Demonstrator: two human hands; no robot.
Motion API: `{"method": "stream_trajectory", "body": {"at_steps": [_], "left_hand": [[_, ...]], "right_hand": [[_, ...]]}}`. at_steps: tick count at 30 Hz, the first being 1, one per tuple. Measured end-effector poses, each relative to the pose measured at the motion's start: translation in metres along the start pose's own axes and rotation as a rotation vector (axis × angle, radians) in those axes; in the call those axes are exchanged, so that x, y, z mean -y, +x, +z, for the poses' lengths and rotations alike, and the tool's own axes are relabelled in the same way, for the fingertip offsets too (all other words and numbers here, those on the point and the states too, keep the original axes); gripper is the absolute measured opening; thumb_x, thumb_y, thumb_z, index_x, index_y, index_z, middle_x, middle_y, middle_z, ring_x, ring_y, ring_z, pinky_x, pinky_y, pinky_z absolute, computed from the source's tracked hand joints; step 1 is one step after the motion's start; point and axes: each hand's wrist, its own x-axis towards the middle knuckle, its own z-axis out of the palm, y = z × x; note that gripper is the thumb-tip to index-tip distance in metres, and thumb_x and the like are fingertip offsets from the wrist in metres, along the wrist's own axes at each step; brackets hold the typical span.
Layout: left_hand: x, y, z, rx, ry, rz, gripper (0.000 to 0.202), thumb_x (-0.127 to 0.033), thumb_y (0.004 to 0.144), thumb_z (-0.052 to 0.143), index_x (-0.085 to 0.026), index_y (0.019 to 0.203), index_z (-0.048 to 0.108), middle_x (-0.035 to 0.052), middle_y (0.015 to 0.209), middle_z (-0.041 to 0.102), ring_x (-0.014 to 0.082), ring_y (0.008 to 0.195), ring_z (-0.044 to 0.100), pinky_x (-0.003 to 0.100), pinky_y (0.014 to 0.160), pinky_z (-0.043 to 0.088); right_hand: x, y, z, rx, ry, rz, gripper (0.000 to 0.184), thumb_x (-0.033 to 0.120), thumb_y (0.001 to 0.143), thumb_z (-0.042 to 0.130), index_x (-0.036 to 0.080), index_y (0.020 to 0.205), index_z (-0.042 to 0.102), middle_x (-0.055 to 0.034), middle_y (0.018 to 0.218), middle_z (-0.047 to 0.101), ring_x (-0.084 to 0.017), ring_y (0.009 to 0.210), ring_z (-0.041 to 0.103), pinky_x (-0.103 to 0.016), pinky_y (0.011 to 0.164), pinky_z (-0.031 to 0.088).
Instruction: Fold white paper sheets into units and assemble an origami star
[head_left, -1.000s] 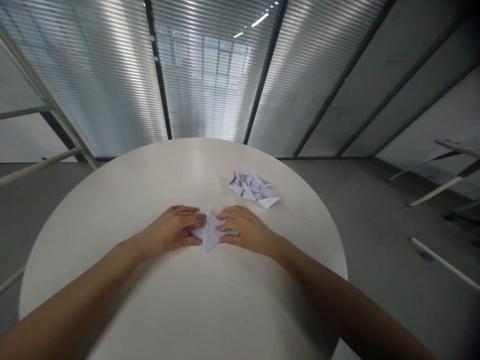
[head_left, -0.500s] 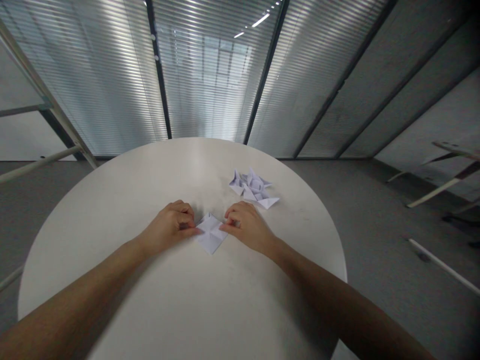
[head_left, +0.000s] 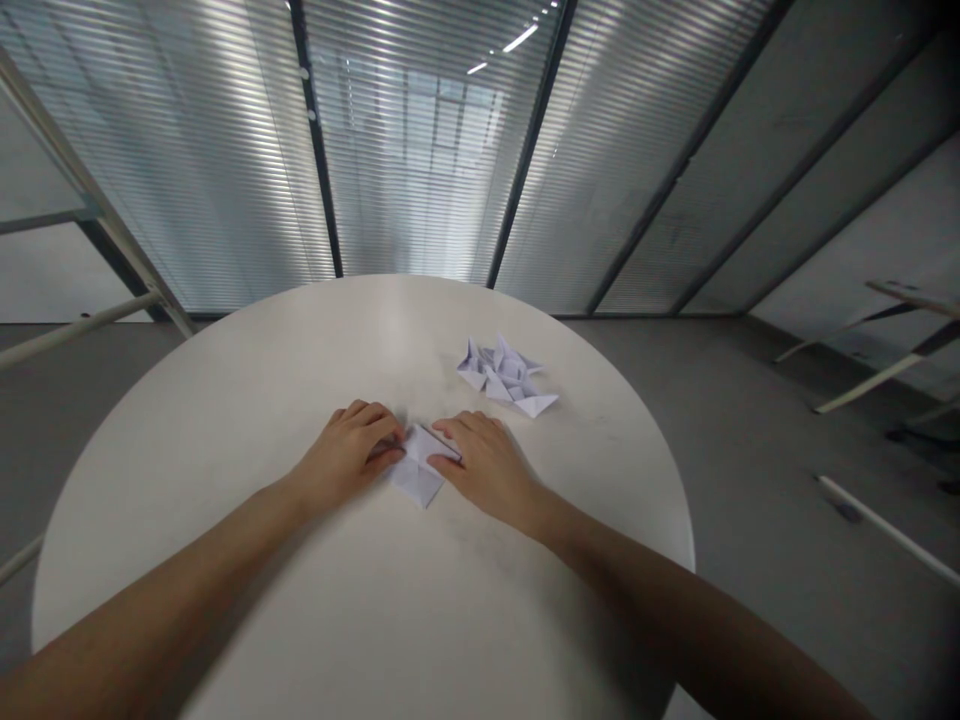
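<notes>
A small folded white paper [head_left: 418, 476], creased through its middle, lies on the round white table [head_left: 360, 610] with one corner toward me. My left hand [head_left: 358, 445] is closed on its left corner, the thumb in front and the fingers curled behind. From the other side my right hand [head_left: 484, 462] grips the right part, thumb on the face of the sheet and fingers at its far edge. That right part looks slightly raised. The fingers cover both side corners.
Several folded white paper pieces [head_left: 510, 376] sit in a cluster beyond my right hand. Glass panels with blinds [head_left: 420, 150] stand behind the table. A pale metal frame [head_left: 120, 310] is at the left, and another table [head_left: 915, 300] at the far right.
Both hands have moved inward over the paper and cover more of it. The paper's right side now looks lifted, where it lay flatter before. The cluster of folded pieces has not moved.
</notes>
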Motion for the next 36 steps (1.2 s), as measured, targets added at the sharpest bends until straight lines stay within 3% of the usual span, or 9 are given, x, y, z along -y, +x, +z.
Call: {"method": "stream_trajectory", "body": {"at_steps": [4, 8, 12, 17, 22, 25, 29, 32, 36], "left_hand": [[0.004, 0.000, 0.004, -0.030, -0.009, 0.018, 0.015, -0.029, 0.085, 0.058, -0.022, 0.097, 0.061, 0.0057, 0.103, 0.060, 0.0223, 0.097, 0.050, 0.037, 0.084, 0.040], [0.008, 0.000, 0.007, -0.058, 0.001, 0.011, 0.028, -0.035, 0.083, 0.060, -0.021, 0.108, 0.058, 0.0072, 0.107, 0.061, 0.0238, 0.099, 0.051, 0.039, 0.086, 0.041], [0.006, -0.001, 0.005, -0.104, -0.019, -0.010, 0.036, -0.038, 0.084, 0.060, -0.021, 0.115, 0.057, 0.0074, 0.105, 0.064, 0.0235, 0.097, 0.054, 0.039, 0.085, 0.042], [0.000, -0.002, -0.005, -0.319, -0.105, -0.008, 0.021, -0.036, 0.083, 0.063, -0.022, 0.098, 0.065, 0.0019, 0.081, 0.068, 0.0172, 0.079, 0.058, 0.034, 0.078, 0.043], [-0.003, -0.005, -0.012, -0.497, -0.147, 0.137, 0.006, -0.025, 0.082, 0.064, -0.022, 0.086, 0.067, 0.0014, 0.080, 0.069, 0.0146, 0.075, 0.057, 0.032, 0.077, 0.044], [-0.001, -0.005, -0.012, -0.437, -0.056, 0.184, 0.007, -0.022, 0.083, 0.062, -0.023, 0.084, 0.069, 0.0022, 0.085, 0.069, 0.0160, 0.081, 0.056, 0.034, 0.079, 0.043], [0.001, -0.004, -0.009, -0.185, 0.040, 0.200, 0.011, -0.020, 0.083, 0.058, -0.022, 0.082, 0.069, 0.0035, 0.083, 0.067, 0.0180, 0.082, 0.055, 0.034, 0.075, 0.040], [-0.001, -0.003, -0.007, -0.020, 0.026, 0.181, 0.015, -0.014, 0.078, 0.055, -0.020, 0.083, 0.067, 0.0045, 0.082, 0.065, 0.0183, 0.081, 0.055, 0.032, 0.075, 0.041], [-0.002, -0.003, -0.007, 0.021, -0.026, 0.151, 0.022, -0.007, 0.076, 0.049, -0.020, 0.081, 0.066, 0.0038, 0.080, 0.063, 0.0177, 0.080, 0.055, 0.031, 0.075, 0.042]], "right_hand": [[0.005, -0.001, 0.003, 0.036, -0.022, 0.018, 0.027, 0.023, 0.086, 0.057, 0.022, 0.112, 0.059, -0.0076, 0.104, 0.062, -0.022, 0.100, 0.055, -0.037, 0.085, 0.037], [0.000, 0.003, 0.008, 0.035, 0.120, 0.086, 0.033, 0.017, 0.081, 0.060, 0.020, 0.114, 0.059, -0.0062, 0.098, 0.062, -0.019, 0.091, 0.057, -0.033, 0.081, 0.040], [-0.004, 0.008, 0.009, 0.004, 0.324, 0.106, 0.024, 0.010, 0.075, 0.063, 0.020, 0.097, 0.063, -0.0003, 0.082, 0.061, -0.013, 0.073, 0.055, -0.027, 0.069, 0.041], [-0.002, 0.008, 0.002, -0.188, 0.459, 0.066, 0.009, 0.014, 0.073, 0.068, 0.019, 0.074, 0.060, 0.0022, 0.070, 0.057, -0.013, 0.069, 0.053, -0.026, 0.067, 0.041], [-0.001, 0.002, -0.006, -0.421, 0.372, -0.150, 0.008, 0.019, 0.081, 0.062, 0.020, 0.073, 0.059, -0.0007, 0.074, 0.058, -0.016, 0.079, 0.053, -0.031, 0.076, 0.041], [-0.005, 0.000, -0.006, -0.396, 0.208, -0.255, 0.013, 0.019, 0.085, 0.056, 0.021, 0.073, 0.061, -0.0031, 0.081, 0.060, -0.018, 0.084, 0.051, -0.034, 0.080, 0.039], [-0.012, 0.002, -0.003, -0.210, 0.019, -0.292, 0.012, 0.013, 0.082, 0.058, 0.021, 0.075, 0.063, -0.0036, 0.088, 0.063, -0.020, 0.088, 0.050, -0.035, 0.080, 0.036], [-0.014, 0.003, -0.001, -0.087, 0.012, -0.262, 0.014, 0.008, 0.078, 0.058, 0.020, 0.077, 0.065, -0.0030, 0.086, 0.064, -0.019, 0.086, 0.051, -0.034, 0.079, 0.037], [-0.011, 0.003, -0.001, -0.047, 0.067, -0.192, 0.018, 0.004, 0.073, 0.056, 0.019, 0.076, 0.065, -0.0033, 0.086, 0.065, -0.019, 0.088, 0.053, -0.034, 0.082, 0.037]]}}
